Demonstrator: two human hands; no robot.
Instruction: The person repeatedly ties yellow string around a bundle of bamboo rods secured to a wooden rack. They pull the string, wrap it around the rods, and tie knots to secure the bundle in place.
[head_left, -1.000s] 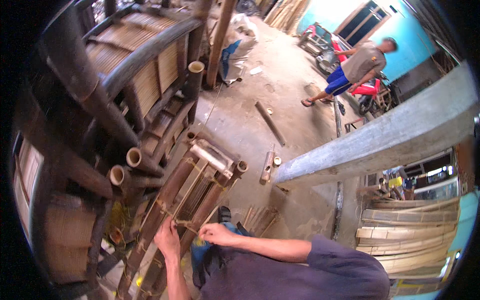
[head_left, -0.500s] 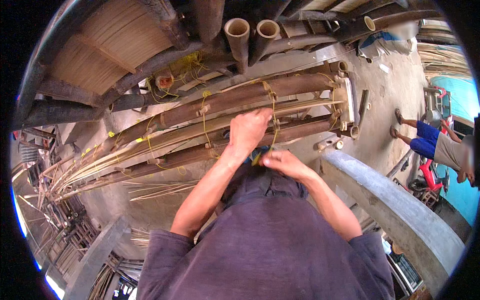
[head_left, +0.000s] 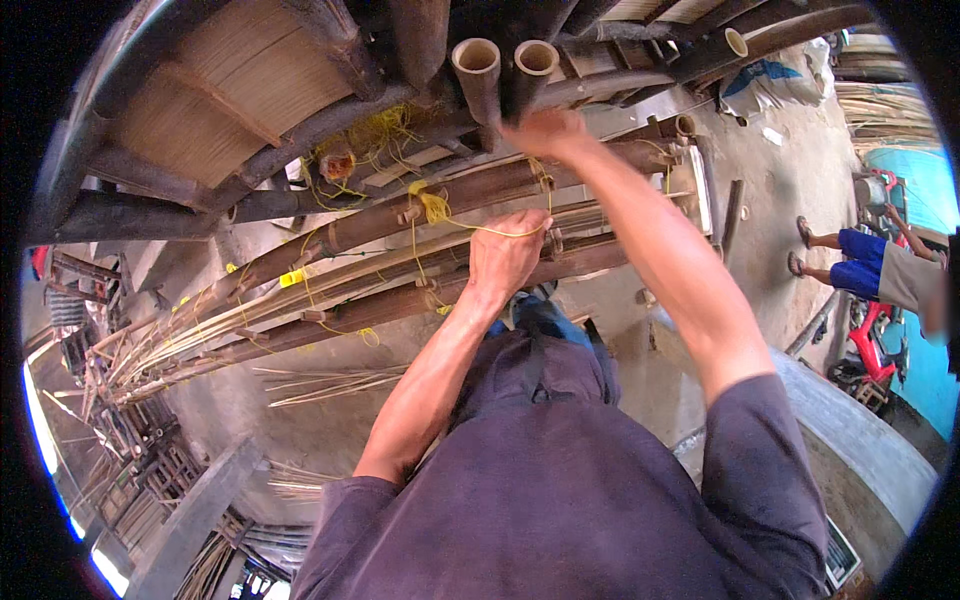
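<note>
My left hand [head_left: 508,258] is closed in a fist over the middle of a long bamboo frame, with thin yellow string [head_left: 490,229] pinched at its fingers. The string runs left from that hand to a small yellow string bundle [head_left: 434,204] by the far bamboo pole [head_left: 365,222]. My right hand [head_left: 552,134] is raised beyond the far pole, smeared by motion, so its fingers cannot be read. Split bamboo strips [head_left: 300,288] lie lengthwise between the far pole and the near pole [head_left: 590,261], and yellow ties cross the poles at intervals.
Dark bamboo furniture with open tube ends [head_left: 476,58] stands at the far side, a yellow string tangle [head_left: 385,130] on it. To the right is a low concrete wall [head_left: 850,425]. A person [head_left: 880,265] stands farther right near a red motorbike [head_left: 876,345]. Loose strips [head_left: 330,385] lie on the floor.
My right hand has swung up from near my waist to beyond the far pole. My left hand has come slightly nearer, still closed. The yellow bundle now shows left of it, with string stretched between.
</note>
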